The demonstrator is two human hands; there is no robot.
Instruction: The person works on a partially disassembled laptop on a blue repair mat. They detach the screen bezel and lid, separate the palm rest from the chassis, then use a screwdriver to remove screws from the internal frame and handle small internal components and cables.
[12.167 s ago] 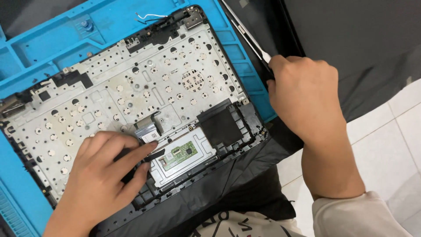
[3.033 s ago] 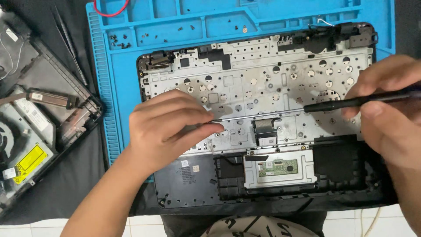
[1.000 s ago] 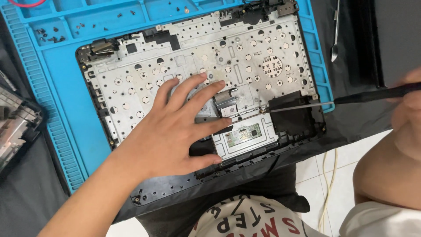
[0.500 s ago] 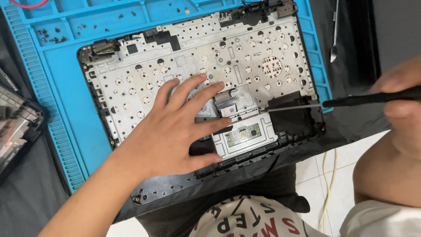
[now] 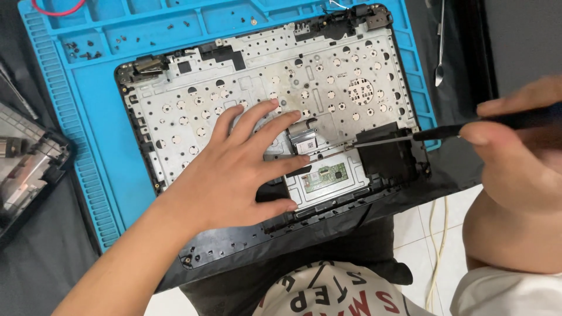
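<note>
An opened laptop top case [image 5: 193, 126] lies inside-up on a blue repair mat [image 5: 99, 146], showing the silver keyboard backing plate and the touchpad board [image 5: 325, 175] with its small green circuit. My left hand [image 5: 234, 169] rests flat on the plate with fingers spread, just left of the touchpad board. My right hand [image 5: 515, 146] grips a black screwdriver [image 5: 410, 137]. Its metal tip touches the case right above the touchpad board, beside a black cover piece [image 5: 386, 155].
Small screws lie in the mat's tray pockets [image 5: 88, 47] at top left. Another opened laptop part [image 5: 23, 169] sits at the left on dark cloth. A metal spudger [image 5: 440, 47] lies right of the mat. A white cable [image 5: 436, 234] runs over the white floor tiles.
The screwdriver tip has slid left along the case toward the touchpad board. My left hand stays pressed flat on the plate.
</note>
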